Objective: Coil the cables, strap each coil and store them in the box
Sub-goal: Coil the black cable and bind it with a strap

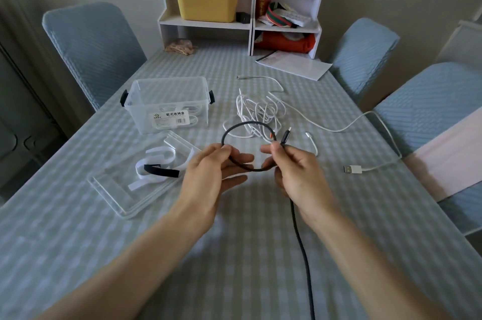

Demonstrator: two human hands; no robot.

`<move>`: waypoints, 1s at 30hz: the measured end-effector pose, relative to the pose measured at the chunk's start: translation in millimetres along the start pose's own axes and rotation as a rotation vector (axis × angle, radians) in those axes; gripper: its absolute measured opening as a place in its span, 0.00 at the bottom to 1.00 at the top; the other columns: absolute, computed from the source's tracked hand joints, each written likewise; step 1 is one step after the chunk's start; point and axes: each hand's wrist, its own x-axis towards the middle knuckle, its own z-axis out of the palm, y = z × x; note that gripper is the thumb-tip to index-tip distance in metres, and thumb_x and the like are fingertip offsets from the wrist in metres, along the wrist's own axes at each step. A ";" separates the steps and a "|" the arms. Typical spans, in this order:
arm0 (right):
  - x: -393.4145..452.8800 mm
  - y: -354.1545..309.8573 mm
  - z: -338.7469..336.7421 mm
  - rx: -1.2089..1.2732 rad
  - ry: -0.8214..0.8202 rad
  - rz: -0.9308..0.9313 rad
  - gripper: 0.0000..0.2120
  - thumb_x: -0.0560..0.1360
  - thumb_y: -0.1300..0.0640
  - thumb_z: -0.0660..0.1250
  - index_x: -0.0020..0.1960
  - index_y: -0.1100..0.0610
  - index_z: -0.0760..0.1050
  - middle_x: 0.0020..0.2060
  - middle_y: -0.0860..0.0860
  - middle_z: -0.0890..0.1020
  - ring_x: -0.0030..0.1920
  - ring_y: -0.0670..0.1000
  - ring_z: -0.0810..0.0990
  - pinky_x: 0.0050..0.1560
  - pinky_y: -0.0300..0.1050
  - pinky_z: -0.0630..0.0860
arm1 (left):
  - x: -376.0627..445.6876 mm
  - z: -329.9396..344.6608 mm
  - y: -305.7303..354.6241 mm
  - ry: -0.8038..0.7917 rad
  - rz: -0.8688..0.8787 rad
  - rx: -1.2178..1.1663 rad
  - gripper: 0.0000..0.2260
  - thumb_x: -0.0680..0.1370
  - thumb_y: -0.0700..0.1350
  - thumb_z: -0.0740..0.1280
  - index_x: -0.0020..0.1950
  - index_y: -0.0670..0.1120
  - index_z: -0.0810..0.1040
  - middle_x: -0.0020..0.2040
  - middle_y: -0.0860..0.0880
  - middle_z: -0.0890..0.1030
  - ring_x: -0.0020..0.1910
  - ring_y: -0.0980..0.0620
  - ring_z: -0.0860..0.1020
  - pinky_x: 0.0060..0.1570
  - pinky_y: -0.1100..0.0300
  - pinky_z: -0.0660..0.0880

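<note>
The task looks partly done: white coils already lie inside the clear storage box (167,103). The left hand (214,171) and right hand (294,171) each pinch the black cable (243,125), forming its first loop above the tabletop (234,241). Straps (156,166) wait on the lid (122,197); the tangled white cables (260,111) remain uncoiled.

One head-worn wide-angle view — looking forward and down, close over the table (234,254) (shelf (242,7) at far end).
</note>
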 end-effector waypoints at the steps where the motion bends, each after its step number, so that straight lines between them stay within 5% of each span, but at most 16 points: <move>1: 1.6 1.8 -6.3 -0.082 0.017 0.002 0.14 0.82 0.49 0.61 0.52 0.54 0.83 0.34 0.49 0.83 0.24 0.40 0.70 0.29 0.32 0.64 | 0.4 0.3 1.6 -0.019 -0.006 0.045 0.11 0.81 0.40 0.60 0.40 0.42 0.76 0.45 0.41 0.85 0.45 0.45 0.84 0.47 0.53 0.78; 4: 3.6 1.5 -13.7 -0.308 -0.044 -0.021 0.15 0.82 0.51 0.62 0.50 0.59 0.83 0.32 0.51 0.81 0.25 0.40 0.71 0.30 0.33 0.66 | 0.7 -1.8 9.8 -0.111 -0.033 0.038 0.16 0.81 0.45 0.60 0.34 0.43 0.73 0.36 0.42 0.82 0.40 0.45 0.82 0.50 0.50 0.77; 8: 0.0 -4.0 -10.6 -0.330 -0.149 -0.049 0.14 0.82 0.51 0.61 0.42 0.48 0.81 0.33 0.45 0.83 0.28 0.41 0.75 0.32 0.32 0.67 | 1.3 -2.6 11.2 -0.218 -0.075 -0.006 0.14 0.81 0.46 0.62 0.35 0.45 0.69 0.28 0.48 0.68 0.29 0.48 0.73 0.46 0.50 0.78; 10: -2.1 -3.8 -9.2 -0.348 -0.153 -0.088 0.18 0.83 0.51 0.60 0.36 0.50 0.79 0.36 0.47 0.85 0.30 0.45 0.76 0.32 0.33 0.68 | 0.7 -1.2 7.6 -0.211 -0.117 0.047 0.08 0.81 0.43 0.63 0.42 0.44 0.73 0.28 0.48 0.69 0.26 0.50 0.71 0.39 0.52 0.79; 15: -4.3 -5.4 -10.8 -0.372 -0.173 -0.108 0.21 0.83 0.51 0.61 0.38 0.62 0.80 0.18 0.42 0.70 0.22 0.43 0.68 0.27 0.34 0.62 | 3.6 -3.6 7.7 -0.127 -0.170 0.124 0.07 0.80 0.39 0.63 0.55 0.40 0.79 0.28 0.48 0.73 0.22 0.53 0.64 0.25 0.60 0.72; 21: -5.0 -4.8 -11.0 -0.529 -0.346 -0.175 0.21 0.82 0.49 0.62 0.32 0.55 0.71 0.22 0.49 0.72 0.24 0.44 0.68 0.29 0.40 0.63 | 3.1 -10.0 20.0 -0.127 -0.228 0.154 0.08 0.78 0.44 0.67 0.52 0.40 0.78 0.29 0.46 0.73 0.21 0.55 0.58 0.21 0.64 0.57; 25: -7.3 -4.0 -10.2 -0.636 -0.408 -0.224 0.18 0.82 0.50 0.62 0.35 0.56 0.73 0.24 0.49 0.71 0.25 0.46 0.68 0.28 0.40 0.62 | 1.7 -10.4 17.6 -0.176 -0.217 0.484 0.14 0.77 0.57 0.67 0.47 0.45 0.77 0.29 0.46 0.75 0.22 0.53 0.60 0.24 0.63 0.57; 30: -10.3 -4.1 -9.7 -0.665 -0.382 -0.258 0.14 0.80 0.51 0.65 0.37 0.52 0.76 0.25 0.47 0.72 0.27 0.46 0.70 0.29 0.38 0.62 | -0.1 -7.8 8.8 -0.129 -0.037 0.513 0.09 0.79 0.48 0.68 0.43 0.44 0.78 0.30 0.45 0.78 0.20 0.53 0.61 0.21 0.64 0.57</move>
